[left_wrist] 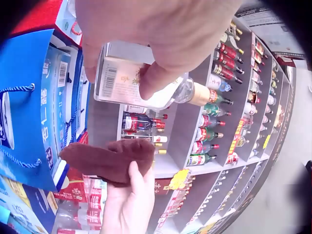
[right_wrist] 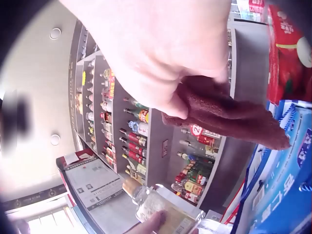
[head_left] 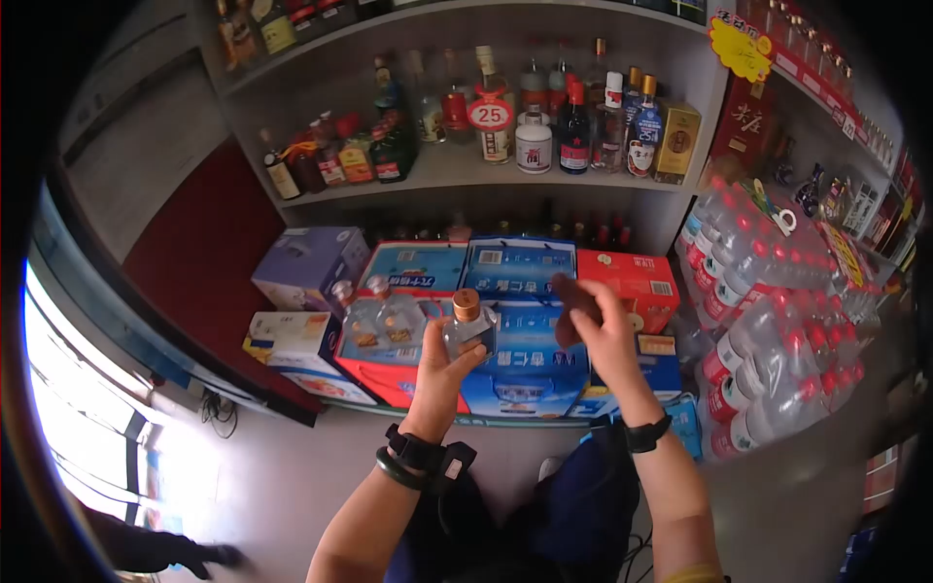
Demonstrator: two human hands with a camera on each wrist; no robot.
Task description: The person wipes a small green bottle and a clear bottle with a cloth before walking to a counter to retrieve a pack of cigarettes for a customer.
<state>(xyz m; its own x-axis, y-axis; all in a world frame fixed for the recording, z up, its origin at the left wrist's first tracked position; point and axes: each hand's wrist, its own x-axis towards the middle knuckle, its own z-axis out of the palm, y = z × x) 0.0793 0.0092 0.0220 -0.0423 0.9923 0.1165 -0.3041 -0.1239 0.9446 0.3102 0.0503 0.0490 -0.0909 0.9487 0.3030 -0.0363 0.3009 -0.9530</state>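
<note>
Gripping a labelled bottle [left_wrist: 125, 84], "25" tag [head_left: 491, 114] beyond: left hand [head_left: 442, 371].

- Clear, flat-sided glass bottle [left_wrist: 114, 80], capped with a tan stopper [head_left: 466, 304], a barcode on its pale label; it is gripped in the left hand [head_left: 442, 374], cap end up.
- Dark reddish-brown cloth [left_wrist: 105, 163], bunched, pinched in the right hand [head_left: 610, 335], apart from the bottle.
</note>
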